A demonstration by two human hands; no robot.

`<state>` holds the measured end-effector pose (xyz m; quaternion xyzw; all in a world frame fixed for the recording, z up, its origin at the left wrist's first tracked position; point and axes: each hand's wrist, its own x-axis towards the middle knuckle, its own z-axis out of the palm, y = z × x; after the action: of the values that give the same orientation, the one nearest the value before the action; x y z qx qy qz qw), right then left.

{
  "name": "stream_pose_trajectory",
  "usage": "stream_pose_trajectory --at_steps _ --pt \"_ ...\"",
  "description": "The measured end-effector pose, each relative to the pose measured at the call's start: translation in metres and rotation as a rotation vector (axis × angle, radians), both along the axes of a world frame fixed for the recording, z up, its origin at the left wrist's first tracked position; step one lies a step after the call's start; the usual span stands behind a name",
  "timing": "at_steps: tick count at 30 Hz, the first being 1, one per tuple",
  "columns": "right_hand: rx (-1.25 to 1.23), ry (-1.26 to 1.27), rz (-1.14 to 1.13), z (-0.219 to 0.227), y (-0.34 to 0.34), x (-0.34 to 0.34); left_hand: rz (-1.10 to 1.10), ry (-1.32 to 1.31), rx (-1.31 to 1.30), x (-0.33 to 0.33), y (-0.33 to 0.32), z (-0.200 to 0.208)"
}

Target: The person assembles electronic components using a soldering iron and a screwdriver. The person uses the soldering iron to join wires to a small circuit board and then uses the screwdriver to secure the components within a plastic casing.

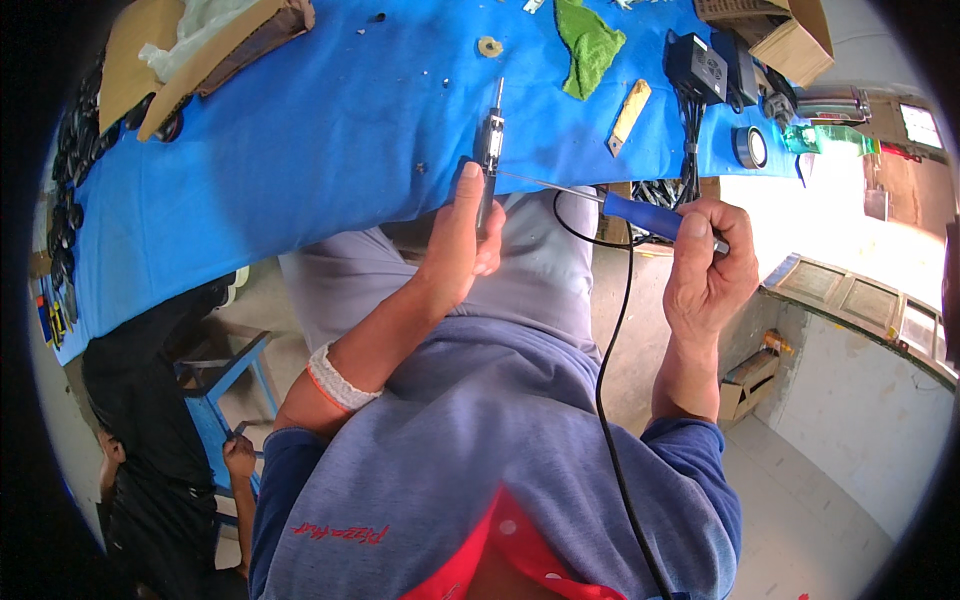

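My left hand (pixel 464 235) is closed around the lower end of a slim black tool (pixel 490 150), held upright near the table's front edge. A thin metal shaft sticks out of its top, and bright metal parts show in its opened body; its exact kind is unclear. My right hand (pixel 708 255) grips the blue handle of a screwdriver (pixel 645 214). The screwdriver's thin blade points left, with its tip at the side of the black tool, just above my left fingers. Whether the tip touches it I cannot tell.
A blue cloth (pixel 300 130) covers the table. On it lie a green rag (pixel 588 45), a flat yellowish strip (pixel 629 117), black adapters (pixel 697 68), a tape roll (pixel 749 147) and cardboard boxes (pixel 225 70). A black cable (pixel 606 400) hangs before me. Another person (pixel 150 430) is at left.
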<state>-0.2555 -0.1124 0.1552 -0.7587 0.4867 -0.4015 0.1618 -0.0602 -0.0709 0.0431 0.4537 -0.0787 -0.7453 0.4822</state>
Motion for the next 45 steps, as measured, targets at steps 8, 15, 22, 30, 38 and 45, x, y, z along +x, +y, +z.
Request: stream_pose_trajectory --at_steps 8,15,22,30,38,45 --pt "0.004 -0.063 0.012 -0.006 -0.001 -0.001 -0.025 -0.011 -0.030 0.000 0.000 -0.003" --pt "-0.014 -0.059 0.021 -0.009 -0.002 0.000 -0.035 -0.004 -0.054 0.001 0.000 -0.005" --pt "-0.013 -0.058 0.016 -0.010 -0.003 0.002 -0.019 0.006 -0.055 0.001 0.001 -0.003" --pt "0.005 -0.056 0.008 -0.010 -0.003 0.001 -0.016 0.008 -0.034 0.001 0.000 -0.002" --pt "0.042 -0.001 0.110 0.001 -0.007 0.002 -0.011 0.004 -0.029 0.000 0.000 0.000" --pt "0.045 0.052 0.169 0.019 -0.025 0.017 -0.005 -0.025 -0.005 -0.003 -0.002 0.001"
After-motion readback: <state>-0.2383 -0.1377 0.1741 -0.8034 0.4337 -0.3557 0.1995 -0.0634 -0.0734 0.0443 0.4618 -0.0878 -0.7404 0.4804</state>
